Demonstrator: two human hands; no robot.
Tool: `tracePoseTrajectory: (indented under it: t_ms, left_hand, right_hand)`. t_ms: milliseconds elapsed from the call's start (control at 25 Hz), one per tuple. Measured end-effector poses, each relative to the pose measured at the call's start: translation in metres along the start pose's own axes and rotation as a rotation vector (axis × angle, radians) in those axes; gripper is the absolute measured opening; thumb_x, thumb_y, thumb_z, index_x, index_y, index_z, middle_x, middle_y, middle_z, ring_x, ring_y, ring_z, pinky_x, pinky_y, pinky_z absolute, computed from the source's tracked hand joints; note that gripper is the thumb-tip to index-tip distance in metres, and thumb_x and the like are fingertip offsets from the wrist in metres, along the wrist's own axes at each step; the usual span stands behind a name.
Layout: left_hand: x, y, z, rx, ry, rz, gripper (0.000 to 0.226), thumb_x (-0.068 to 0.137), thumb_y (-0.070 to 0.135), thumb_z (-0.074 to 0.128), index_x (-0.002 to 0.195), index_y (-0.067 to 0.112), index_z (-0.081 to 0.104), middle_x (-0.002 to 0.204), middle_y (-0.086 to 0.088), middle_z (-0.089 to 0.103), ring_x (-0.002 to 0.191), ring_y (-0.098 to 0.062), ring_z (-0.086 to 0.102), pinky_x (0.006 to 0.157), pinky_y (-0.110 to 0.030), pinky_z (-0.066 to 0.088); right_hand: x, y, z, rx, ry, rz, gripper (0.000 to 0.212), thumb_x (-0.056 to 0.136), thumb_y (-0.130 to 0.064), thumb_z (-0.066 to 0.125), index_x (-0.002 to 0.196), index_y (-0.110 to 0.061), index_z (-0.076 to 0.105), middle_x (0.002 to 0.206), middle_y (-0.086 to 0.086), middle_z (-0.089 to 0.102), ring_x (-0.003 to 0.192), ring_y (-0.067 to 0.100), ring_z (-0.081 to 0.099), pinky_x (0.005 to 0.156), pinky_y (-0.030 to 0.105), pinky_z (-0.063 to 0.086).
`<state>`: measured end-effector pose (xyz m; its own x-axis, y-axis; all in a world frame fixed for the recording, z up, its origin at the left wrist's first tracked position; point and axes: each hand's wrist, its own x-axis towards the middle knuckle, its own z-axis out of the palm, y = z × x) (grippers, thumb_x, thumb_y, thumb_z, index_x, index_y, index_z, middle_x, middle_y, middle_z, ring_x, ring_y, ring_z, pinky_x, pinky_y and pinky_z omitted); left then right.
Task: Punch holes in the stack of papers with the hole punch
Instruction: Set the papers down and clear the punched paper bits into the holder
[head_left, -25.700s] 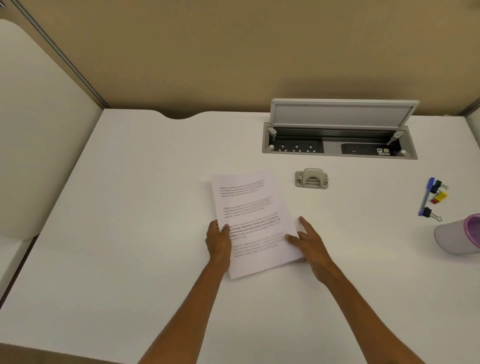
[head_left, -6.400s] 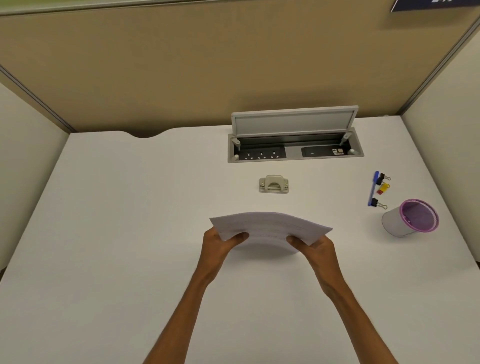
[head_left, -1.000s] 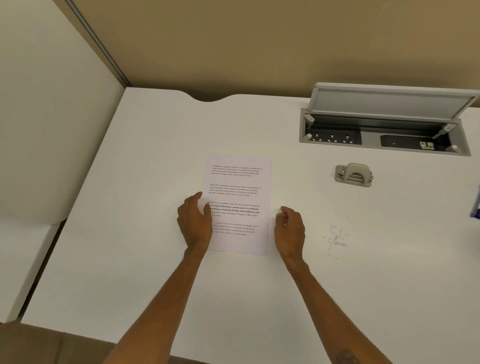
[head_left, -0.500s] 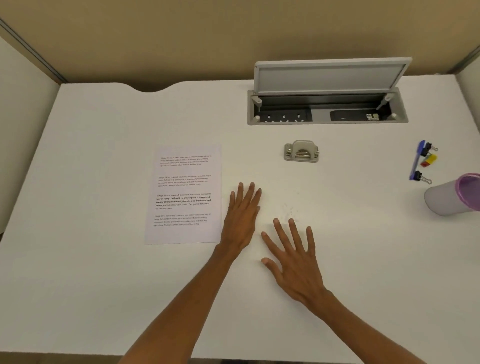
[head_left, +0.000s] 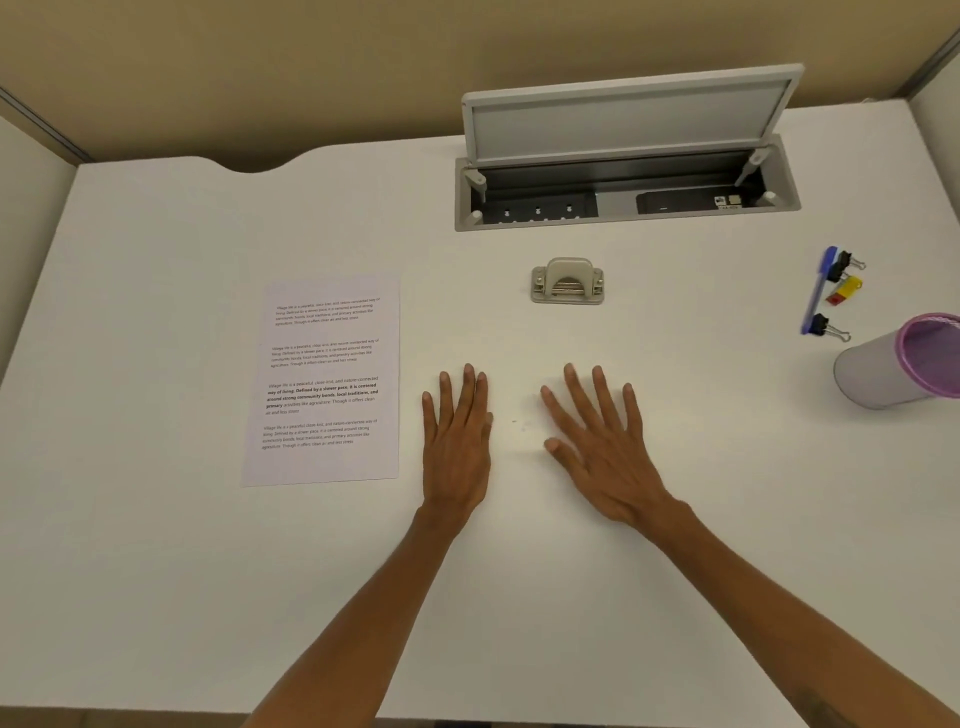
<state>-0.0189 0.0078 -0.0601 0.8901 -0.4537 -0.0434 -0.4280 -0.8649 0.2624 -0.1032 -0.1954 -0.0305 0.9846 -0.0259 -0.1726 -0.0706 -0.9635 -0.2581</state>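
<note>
Papers (head_left: 327, 382) got set down left of centre, both hands, left hand (head_left: 457, 441) and right hand (head_left: 602, 447), pulled off and lay flat with fingers spread, holding nothing, hole punch (head_left: 567, 283) untouched; punching looked done.

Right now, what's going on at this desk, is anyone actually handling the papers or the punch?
Nobody is holding anything. The left hand and right hand lie flat and open on the white desk, a few tiny paper bits between them. The stack of papers lies flat to the left of the left hand, untouched. The hole punch sits alone farther back, near the open socket box.
</note>
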Motion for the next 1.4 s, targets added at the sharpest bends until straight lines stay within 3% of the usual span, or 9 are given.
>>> tracePoseTrajectory:
  t_ms: [160,520,680,800,1080,1280,1400]
  left_hand:
    - [0.004,0.010,-0.005,0.057,-0.065,0.073,0.057,0.110,0.034,0.022,0.162,0.016,0.010,0.171,0.000,0.005,0.158,-0.030,-0.003,0.127,-0.056,0.007]
    - [-0.005,0.057,0.000,0.065,-0.123,0.134,0.070,0.104,0.053,-0.002,0.162,0.016,0.007,0.171,0.000,0.000,0.158,-0.026,-0.008,0.126,-0.055,0.008]
    - [-0.011,0.054,-0.008,0.063,-0.069,-0.025,0.073,0.104,0.057,0.001,0.162,0.013,0.003,0.171,-0.004,-0.004,0.157,-0.027,-0.011,0.127,-0.052,-0.004]
    - [-0.033,0.066,-0.006,0.096,-0.060,-0.161,0.076,0.104,0.058,0.006,0.161,0.009,0.002,0.171,-0.010,-0.005,0.157,-0.028,-0.009,0.127,-0.052,-0.004]
    - [-0.025,0.113,0.015,0.005,-0.090,-0.133,0.070,0.106,0.051,0.003,0.161,0.007,0.007,0.170,-0.012,0.002,0.158,-0.027,-0.002,0.127,-0.054,0.010]
    - [-0.028,0.095,0.004,-0.032,-0.032,-0.131,0.071,0.105,0.053,0.001,0.162,0.010,0.002,0.171,-0.008,-0.003,0.158,-0.023,-0.008,0.128,-0.049,-0.003]
    - [-0.039,0.079,0.004,-0.007,-0.029,-0.191,0.070,0.106,0.051,0.005,0.161,0.009,-0.002,0.171,-0.007,-0.004,0.157,-0.024,-0.010,0.128,-0.051,-0.002]
  right_hand:
    - [0.034,0.039,-0.015,0.078,-0.002,0.061,0.069,0.102,-0.058,0.005,0.160,-0.021,0.002,0.169,-0.006,-0.007,0.153,0.016,-0.019,0.125,0.046,-0.007]
    - [0.018,0.060,-0.019,-0.128,-0.110,-0.358,0.073,0.103,-0.061,0.019,0.160,-0.021,-0.002,0.169,-0.007,-0.005,0.154,0.017,-0.014,0.126,0.048,-0.001]
    - [0.037,0.064,-0.021,-0.031,-0.066,-0.207,0.073,0.104,-0.060,0.019,0.160,-0.020,-0.003,0.169,-0.005,-0.008,0.154,0.017,-0.016,0.125,0.051,0.001]
    - [0.042,0.060,-0.017,-0.075,-0.062,-0.147,0.075,0.102,-0.063,0.014,0.160,-0.018,0.000,0.169,-0.004,-0.004,0.154,0.018,-0.014,0.124,0.055,0.002]
    - [0.027,0.063,-0.015,-0.089,-0.082,-0.347,0.060,0.106,-0.048,0.016,0.160,-0.024,0.005,0.168,-0.007,0.001,0.155,0.021,-0.012,0.124,0.054,-0.003]
    - [0.029,0.071,-0.016,-0.014,-0.029,-0.207,0.061,0.106,-0.044,0.019,0.161,-0.021,0.004,0.169,-0.005,0.001,0.155,0.019,-0.012,0.124,0.054,0.000]
    - [0.030,0.059,-0.011,-0.036,-0.025,-0.135,0.064,0.104,-0.045,0.019,0.160,-0.017,0.006,0.169,-0.002,0.002,0.155,0.021,-0.008,0.123,0.057,0.003]
